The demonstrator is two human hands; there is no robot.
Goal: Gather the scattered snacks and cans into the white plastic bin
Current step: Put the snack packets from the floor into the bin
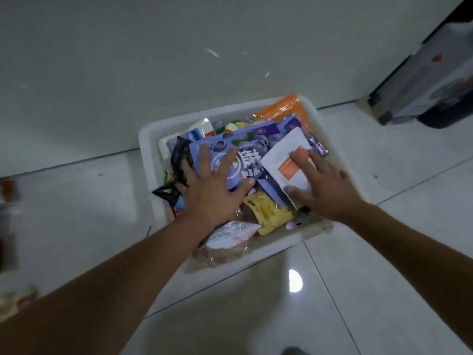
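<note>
I log the white bin [147,139] on the tiled floor [358,303], heaped with snack packets. Left hand [212,193] lies flat, fingers spread, pressing the blue packet [245,155] mid-heap. Right hand [325,188], fingers straight, presses the white pouch [284,155] just right of it; neither hand grasps anything

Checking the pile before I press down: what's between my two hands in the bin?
Head view: a blue blueberry packet fills the gap between left hand and right hand.

White bin [149,160] heaped above its rim with snack packets [256,139]; wall [153,60] close behind. Floor tiles [256,316] in front open. Dark object [440,116] blocks far right.
</note>
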